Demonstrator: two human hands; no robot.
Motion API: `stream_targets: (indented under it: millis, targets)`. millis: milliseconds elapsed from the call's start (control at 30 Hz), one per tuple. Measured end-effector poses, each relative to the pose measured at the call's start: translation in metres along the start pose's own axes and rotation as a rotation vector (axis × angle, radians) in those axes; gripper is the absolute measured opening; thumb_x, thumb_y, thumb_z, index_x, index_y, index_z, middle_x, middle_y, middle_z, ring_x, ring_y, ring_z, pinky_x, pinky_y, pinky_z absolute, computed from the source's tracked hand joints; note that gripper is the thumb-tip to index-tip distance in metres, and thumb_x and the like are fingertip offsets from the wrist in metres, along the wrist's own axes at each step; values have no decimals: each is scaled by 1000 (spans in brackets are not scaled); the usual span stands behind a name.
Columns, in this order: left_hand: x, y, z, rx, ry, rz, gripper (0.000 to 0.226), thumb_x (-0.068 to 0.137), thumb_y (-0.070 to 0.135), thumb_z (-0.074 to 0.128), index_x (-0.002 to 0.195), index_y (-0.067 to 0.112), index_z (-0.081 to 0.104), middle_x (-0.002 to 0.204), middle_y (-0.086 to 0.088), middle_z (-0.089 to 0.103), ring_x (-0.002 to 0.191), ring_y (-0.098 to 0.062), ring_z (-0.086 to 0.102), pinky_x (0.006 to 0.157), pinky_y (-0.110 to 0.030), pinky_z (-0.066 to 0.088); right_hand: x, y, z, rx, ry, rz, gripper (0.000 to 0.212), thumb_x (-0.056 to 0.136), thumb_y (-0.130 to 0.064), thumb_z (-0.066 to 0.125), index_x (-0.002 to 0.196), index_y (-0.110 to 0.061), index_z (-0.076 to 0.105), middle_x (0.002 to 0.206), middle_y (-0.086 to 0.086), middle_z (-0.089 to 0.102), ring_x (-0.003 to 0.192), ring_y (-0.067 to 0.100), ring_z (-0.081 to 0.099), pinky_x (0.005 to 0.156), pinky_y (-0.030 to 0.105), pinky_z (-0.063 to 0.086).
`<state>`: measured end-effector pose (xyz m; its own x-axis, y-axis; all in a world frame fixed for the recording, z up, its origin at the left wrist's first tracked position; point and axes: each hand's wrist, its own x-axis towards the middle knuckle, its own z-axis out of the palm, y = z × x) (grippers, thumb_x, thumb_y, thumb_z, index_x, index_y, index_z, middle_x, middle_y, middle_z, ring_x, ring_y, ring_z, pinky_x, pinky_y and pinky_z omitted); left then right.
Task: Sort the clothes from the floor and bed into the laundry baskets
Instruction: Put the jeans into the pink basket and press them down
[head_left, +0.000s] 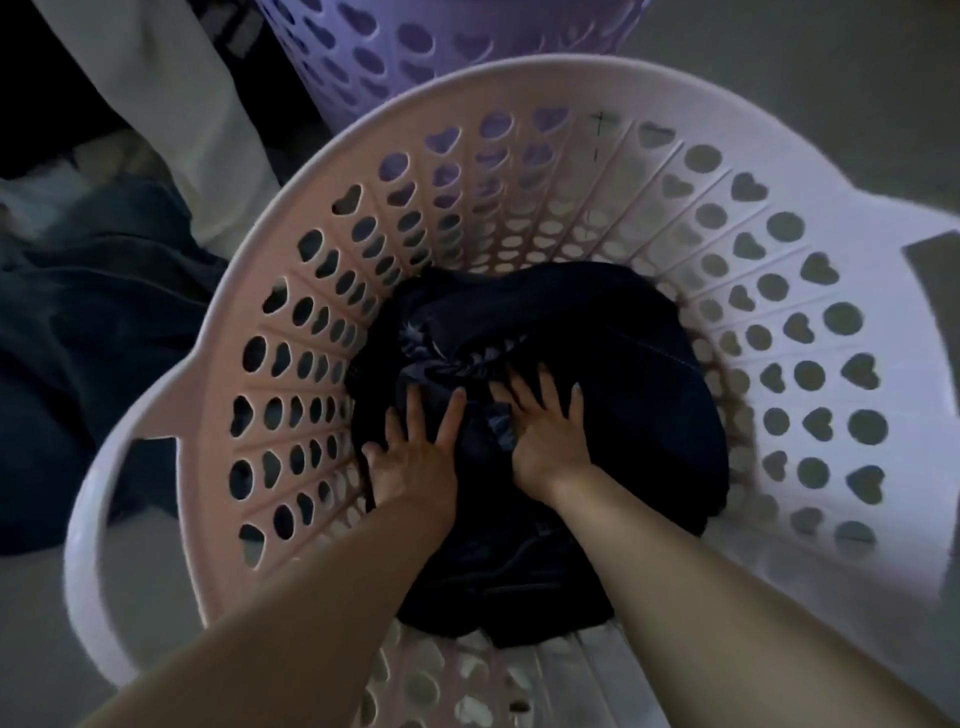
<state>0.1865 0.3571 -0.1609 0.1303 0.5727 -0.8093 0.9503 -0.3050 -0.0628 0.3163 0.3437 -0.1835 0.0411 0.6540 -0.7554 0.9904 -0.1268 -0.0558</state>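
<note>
Dark clothes lay low in pink basket, frame centre | left hand, right hand: fingers spread flat, pressing, gripping nothing | advice: press evenly, withdraw without snagging fabric.

The basket in front of me is pale pink, its wall pierced all round with rows of heart and oval holes. The clothes bundled inside it are navy, close to black. At twelve o'clock a second basket is lilac, with the same heart pattern. At nine o'clock lies dark blue fabric; at eleven, a cream-white cloth. The floor is plain grey.
</note>
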Motion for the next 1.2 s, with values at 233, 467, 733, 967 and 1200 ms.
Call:
stream_targets:
  millis: [233,467,733,967,1200]
  targets:
    - [22,2,16,13,3,-40,103,92,18,54,141,33,-34,158,-10,-23,147,-32,4,109,-49,30,13,-4,21,-50,111,1,84,92,-33,49,150,-26,-12,159,-3,-15,145,33,-20,113,56,-13]
    - [-16,-15,-14,8,-52,31,98,91,25,56,147,34,-24,160,-8,-13,146,-32,11,112,-49,28,-10,-10,2,-60,20,36,102,86,-37,61,149,-27,-18,158,-1,-21,145,31,-20,115,55,-7]
    - [-104,-17,-43,-23,-29,48,97,87,31,61,152,24,-11,160,-11,2,145,-32,15,112,-45,25,-116,-23,-42,109,18,43,89,90,-30,59,152,-18,-3,160,10,-5,147,29,-10,120,46,6]
    - [-183,-24,-87,-107,143,-11,82,87,36,57,150,13,10,152,-11,21,141,-31,19,117,-52,7,-188,-65,-95,70,80,-51,76,93,-27,53,151,-16,6,160,10,-4,148,28,-9,120,44,9]
    - [-247,-94,-115,-232,280,-94,70,95,40,40,151,16,6,160,-9,4,147,-30,5,117,-53,0,-224,-134,-157,52,189,-160,60,94,-27,48,147,-16,22,159,11,5,148,27,1,119,40,13]
